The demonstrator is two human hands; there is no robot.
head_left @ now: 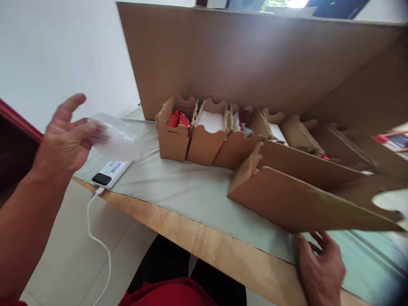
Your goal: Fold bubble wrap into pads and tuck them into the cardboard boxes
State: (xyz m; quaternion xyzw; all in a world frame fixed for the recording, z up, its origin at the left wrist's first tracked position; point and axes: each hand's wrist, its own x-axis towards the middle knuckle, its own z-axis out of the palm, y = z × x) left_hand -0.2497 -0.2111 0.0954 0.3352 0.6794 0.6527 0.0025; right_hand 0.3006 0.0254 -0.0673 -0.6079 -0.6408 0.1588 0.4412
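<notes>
On the left, my left hand [65,136] is raised above the table's edge. Its fingers and thumb pinch a clear plastic bag [116,138], which is blurred by motion. My right hand [321,267] is at the front edge of the table on the right. Its fingers curl up against the lower edge of a long cardboard bin [287,195], and the fingertips are partly hidden by it. Behind this bin stands a row of narrow cardboard bins [174,142]. Red packets [179,120] lie in the leftmost one, and a white item [211,121] fills its neighbour.
A tall cardboard panel [223,55] rises behind the bins. A white power bank [111,172] with a white cable [100,242] lies by the left table edge. Pale green cloth [178,191] covers the wooden table [191,238].
</notes>
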